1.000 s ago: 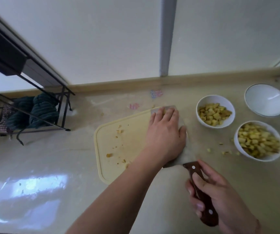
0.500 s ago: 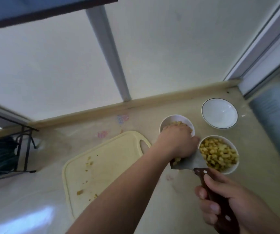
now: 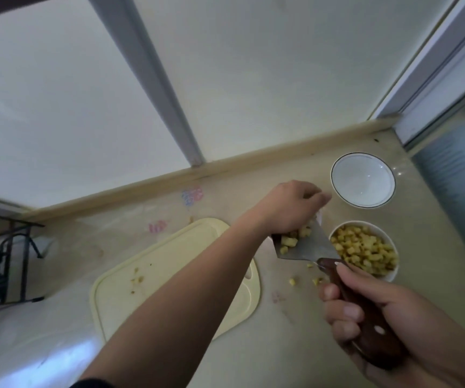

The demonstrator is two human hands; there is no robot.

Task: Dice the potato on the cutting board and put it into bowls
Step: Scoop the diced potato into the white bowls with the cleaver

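A person's right hand (image 3: 388, 312) grips the dark wooden handle (image 3: 365, 323) of a cleaver, fingers curled round it, and holds the broad blade (image 3: 309, 246) level above a pale countertop (image 3: 295, 345). The left hand (image 3: 290, 210) reaches across over the blade, fingers bent downward onto a small heap of diced potato (image 3: 291, 239) lying on the steel (whether the fingers pinch any cubes or merely press against them cannot be told). Just beside the blade, on its right, a white bowl (image 3: 388, 275) sits heaped with yellow potato cubes; beyond it, near the wall, a second white bowl (image 3: 363, 179) with a thin dark rim shows only its white inside. A third bowl is mostly hidden beneath the left hand. A few loose cubes (image 3: 293, 281) lie on the counter below the blade. The cream cutting board (image 3: 155, 284), to the left and partly under the left forearm, carries only scattered scraps. A dark metal rack (image 3: 15, 261) stands at far left.
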